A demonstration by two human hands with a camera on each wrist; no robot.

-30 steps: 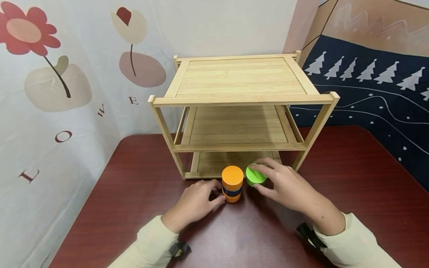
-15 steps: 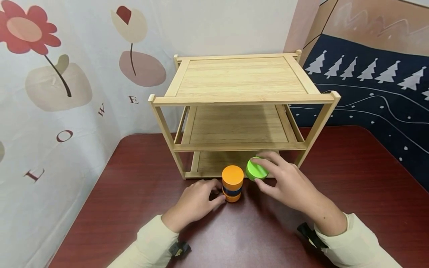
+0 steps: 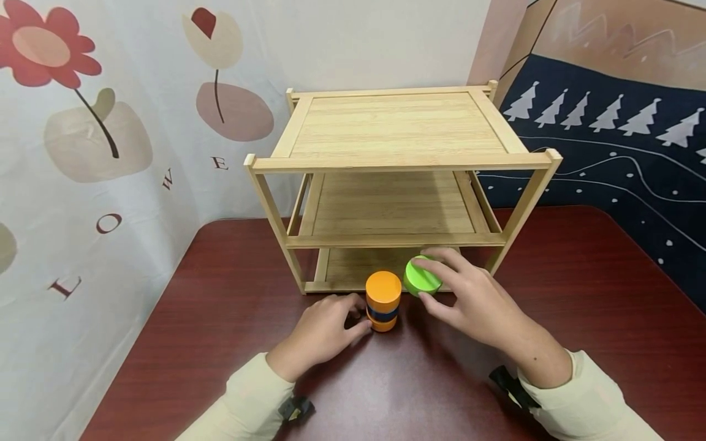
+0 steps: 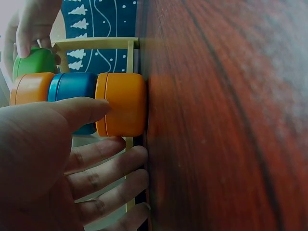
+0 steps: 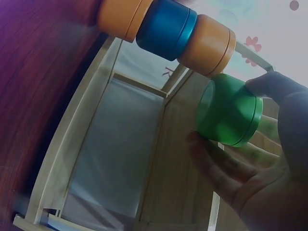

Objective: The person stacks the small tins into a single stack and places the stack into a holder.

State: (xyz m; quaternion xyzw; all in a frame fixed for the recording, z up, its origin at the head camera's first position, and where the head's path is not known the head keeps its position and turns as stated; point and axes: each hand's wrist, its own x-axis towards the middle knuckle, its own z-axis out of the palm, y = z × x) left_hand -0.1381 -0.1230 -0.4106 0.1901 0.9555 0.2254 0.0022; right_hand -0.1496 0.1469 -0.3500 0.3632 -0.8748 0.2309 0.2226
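Observation:
A stack of small round tins stands upright on the table: an orange tin [image 4: 122, 115] at the bottom, a blue tin [image 5: 166, 30] in the middle and another orange tin [image 3: 383, 288] on top. The thumb and index finger of my left hand [image 3: 322, 329] pinch the bottom orange tin loosely from the left; its other fingers are spread beside the stack. My right hand [image 3: 469, 294] holds a green tin [image 3: 421, 277] between thumb and fingers. The green tin hangs in the air right of the stack, close to the top orange tin; whether they touch I cannot tell.
A three-level wooden shelf [image 3: 394, 162] stands directly behind the tins, its lower front rail [image 3: 336, 286] close to the stack. Dark red table [image 3: 220, 306] surrounds it. A printed cloth [image 3: 160, 128] hangs behind and at the left.
My right hand has raised the green tin from beside the stack, then shifted it very slightly left. The left hand and the stacked tins have stayed in place.

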